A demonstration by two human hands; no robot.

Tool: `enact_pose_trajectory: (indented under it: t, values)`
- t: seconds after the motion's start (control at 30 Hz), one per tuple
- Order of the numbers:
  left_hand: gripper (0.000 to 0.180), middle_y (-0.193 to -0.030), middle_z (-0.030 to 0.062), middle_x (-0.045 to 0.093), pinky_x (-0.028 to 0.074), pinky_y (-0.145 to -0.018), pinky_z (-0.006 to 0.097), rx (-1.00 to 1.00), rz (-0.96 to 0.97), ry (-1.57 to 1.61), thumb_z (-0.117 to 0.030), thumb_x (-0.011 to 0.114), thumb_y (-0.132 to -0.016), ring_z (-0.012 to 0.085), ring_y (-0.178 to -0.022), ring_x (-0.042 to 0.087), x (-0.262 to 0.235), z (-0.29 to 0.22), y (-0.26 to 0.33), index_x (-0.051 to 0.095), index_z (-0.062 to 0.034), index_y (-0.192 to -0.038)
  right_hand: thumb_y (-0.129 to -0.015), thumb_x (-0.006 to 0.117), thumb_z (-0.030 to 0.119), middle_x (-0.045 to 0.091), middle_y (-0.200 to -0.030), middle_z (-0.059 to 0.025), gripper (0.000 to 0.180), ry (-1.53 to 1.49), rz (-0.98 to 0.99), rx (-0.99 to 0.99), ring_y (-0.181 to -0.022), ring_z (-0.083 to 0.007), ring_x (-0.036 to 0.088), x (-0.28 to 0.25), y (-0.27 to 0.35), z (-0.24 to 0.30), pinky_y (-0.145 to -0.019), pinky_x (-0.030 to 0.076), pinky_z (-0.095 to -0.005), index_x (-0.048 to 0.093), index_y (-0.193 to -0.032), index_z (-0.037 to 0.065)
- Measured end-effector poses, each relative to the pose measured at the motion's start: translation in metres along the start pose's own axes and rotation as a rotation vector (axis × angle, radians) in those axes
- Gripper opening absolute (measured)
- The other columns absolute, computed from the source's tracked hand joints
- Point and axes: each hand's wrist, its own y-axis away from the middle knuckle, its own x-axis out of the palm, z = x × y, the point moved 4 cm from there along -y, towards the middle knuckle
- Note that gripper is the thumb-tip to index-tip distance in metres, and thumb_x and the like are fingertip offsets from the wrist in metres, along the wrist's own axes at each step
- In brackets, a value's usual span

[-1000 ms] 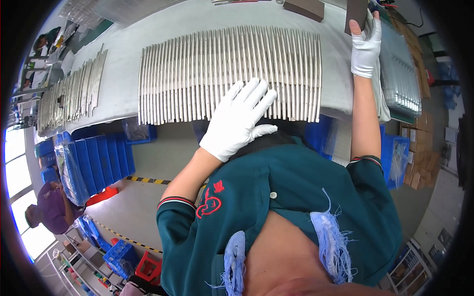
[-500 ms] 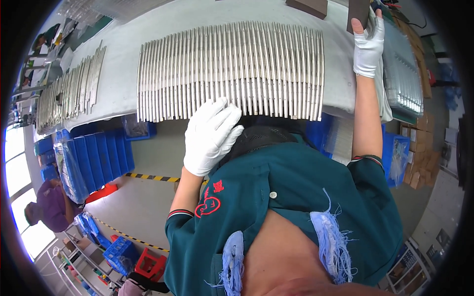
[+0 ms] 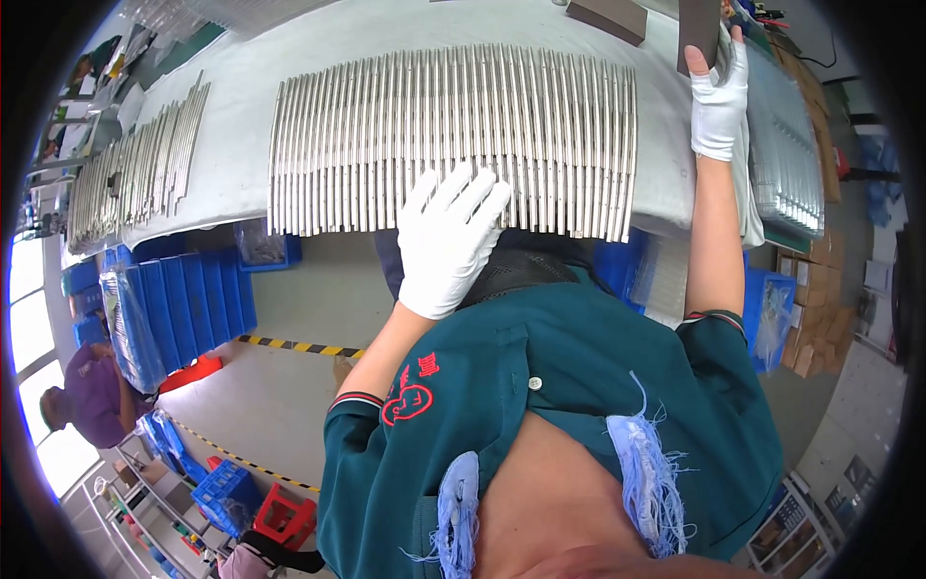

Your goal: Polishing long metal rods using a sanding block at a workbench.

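Note:
A wide row of thin silvery metal rods (image 3: 453,121) lies side by side on the cloth-covered table in front of me. My left hand (image 3: 453,236), in a white glove with its fingers spread, reaches over the near ends of the rods; its fingertips lie over them. In my right hand (image 3: 720,114), whose white glove leaves the thumb and a fingertip bare, is a dark brown block (image 3: 698,37) at the far right of the table. Thumb and fingers grip the block's near end, and its far end runs out of the picture.
Another dark brown block (image 3: 608,19) lies at the table's back. More metal rods (image 3: 145,164) lie to the left. Clear plastic trays (image 3: 786,145) are stacked at right. Blue bins (image 3: 193,304) stand below the table, and a person in purple (image 3: 96,396) is at far left.
My left hand has moved right and a little farther over the rods, with its fingers more spread. My right hand still grips the brown block, almost in the same place.

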Motion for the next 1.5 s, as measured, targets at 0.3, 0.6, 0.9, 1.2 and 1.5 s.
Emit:
enact_pose_trajectory:
  t: [0.3,0.6,0.9,1.2,1.5]
  values:
    - [0.049,-0.118,0.0021,0.071,0.048,-0.098,0.045,-0.007,-0.071,-0.046,-0.016,0.08,-0.069,0.024,-0.113,0.065,0.009,-0.008,-0.004,0.072,-0.0176,-0.117,-0.084,0.083,0.032,0.061,-0.142,-0.0147,0.071,0.159,0.658,-0.067,-0.132,-0.0275,0.057,0.053,0.024,0.083,-0.113,0.041,-0.0372,0.056,-0.144,0.006]
    - [0.043,-0.115,0.004,0.071,0.051,-0.089,0.041,0.038,-0.134,-0.015,-0.021,0.077,-0.072,0.0249,-0.109,0.067,0.008,-0.009,-0.004,0.074,-0.0197,-0.115,-0.08,0.081,0.038,0.058,-0.143,-0.0162,0.065,0.535,0.876,-0.335,-0.126,-0.0378,0.056,0.061,0.056,0.117,-0.112,0.042,-0.0439,0.062,-0.139,0.018]
    - [0.042,-0.107,0.0037,0.07,0.053,-0.079,0.039,0.086,-0.152,0.123,-0.024,0.077,-0.07,0.0239,-0.099,0.067,0.001,-0.006,-0.005,0.074,-0.0174,-0.111,-0.079,0.08,0.027,0.057,-0.139,-0.016,0.054,0.419,0.963,-0.338,-0.118,-0.0384,0.056,0.06,0.06,0.135,-0.107,0.044,-0.0463,0.07,-0.132,0.027]
    - [0.04,-0.104,0.0005,0.068,0.053,-0.077,0.037,0.07,-0.124,0.105,-0.026,0.076,-0.07,0.0203,-0.098,0.066,0.004,-0.005,-0.004,0.072,-0.0169,-0.109,-0.075,0.081,0.014,0.057,-0.14,-0.0172,0.053,0.249,1.036,-0.308,-0.119,-0.0381,0.056,0.069,0.061,0.13,-0.106,0.044,-0.0459,0.075,-0.126,0.029]
    - [0.039,-0.105,0.0001,0.068,0.053,-0.077,0.037,0.083,-0.13,0.107,-0.027,0.077,-0.071,0.0202,-0.102,0.066,0.006,-0.003,-0.004,0.072,-0.017,-0.108,-0.077,0.079,0.019,0.054,-0.144,-0.0142,0.052,0.362,1.05,-0.353,-0.125,-0.0385,0.053,0.073,0.064,0.136,-0.11,0.041,-0.0478,0.073,-0.128,0.029]
